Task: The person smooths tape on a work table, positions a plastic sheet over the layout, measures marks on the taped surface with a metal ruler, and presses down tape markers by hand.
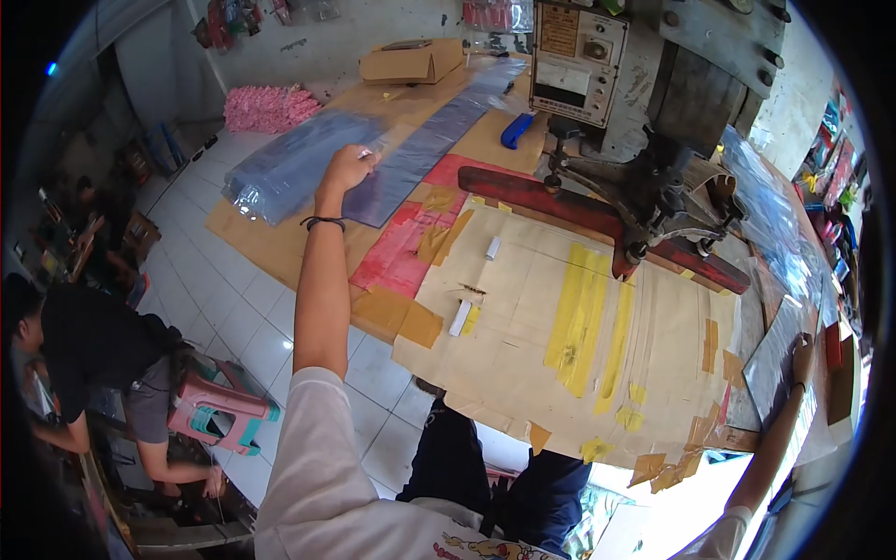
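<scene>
My left hand [347, 168] is closed at the near edge of the stacked clear bluish plastic sheets [303, 159], beside a long dark plastic strip [420, 149]; what its fingers hold is too small to name. Far to the right, my right hand [802, 359] is at a greyish clear plastic sheet [779, 364], its fingers small and dark. Between my arms lies a tan board [523, 299] with yellow tape strips [569, 322] and two small white blocks [492, 248] [459, 318].
A press machine [663, 187] with a red bar [551, 207] stands over the board. Behind are a control box [579, 65], a blue-handled tool [516, 131], a cardboard box [411, 63] and a pink bundle [271, 109]. At left, a person [103, 345] bends near a stool [219, 401].
</scene>
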Action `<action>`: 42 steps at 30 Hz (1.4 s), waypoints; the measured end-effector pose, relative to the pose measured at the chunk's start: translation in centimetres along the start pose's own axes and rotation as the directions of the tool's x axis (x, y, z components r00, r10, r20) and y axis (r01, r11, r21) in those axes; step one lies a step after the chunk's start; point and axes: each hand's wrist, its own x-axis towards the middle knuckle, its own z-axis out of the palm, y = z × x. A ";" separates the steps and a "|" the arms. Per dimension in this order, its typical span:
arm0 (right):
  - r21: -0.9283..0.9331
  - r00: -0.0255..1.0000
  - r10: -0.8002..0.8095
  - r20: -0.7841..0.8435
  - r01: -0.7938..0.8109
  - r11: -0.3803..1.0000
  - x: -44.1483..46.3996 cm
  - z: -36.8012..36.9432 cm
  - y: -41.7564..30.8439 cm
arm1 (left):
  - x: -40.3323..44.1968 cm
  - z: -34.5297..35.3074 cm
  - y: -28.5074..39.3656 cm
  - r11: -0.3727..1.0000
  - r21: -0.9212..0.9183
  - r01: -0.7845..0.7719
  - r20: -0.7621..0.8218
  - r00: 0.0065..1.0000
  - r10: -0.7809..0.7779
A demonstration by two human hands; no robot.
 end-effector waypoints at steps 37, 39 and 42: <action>-0.042 0.994 -0.016 -0.104 0.011 0.999 2.9 9.9 -0.1 | -1.2 -4.8 3.0 -0.123 -0.904 -0.409 -0.362 0.886 -0.289; 0.270 0.987 0.137 -0.087 -0.109 0.957 1.7 6.7 -0.5 | -1.4 -5.8 1.8 -0.070 -0.881 -0.467 -0.411 0.832 -0.373; 0.722 0.951 0.306 0.051 -0.247 0.646 -0.1 -0.5 -0.6 | -1.3 -6.4 1.0 0.282 -0.849 -0.446 -0.520 0.798 -0.304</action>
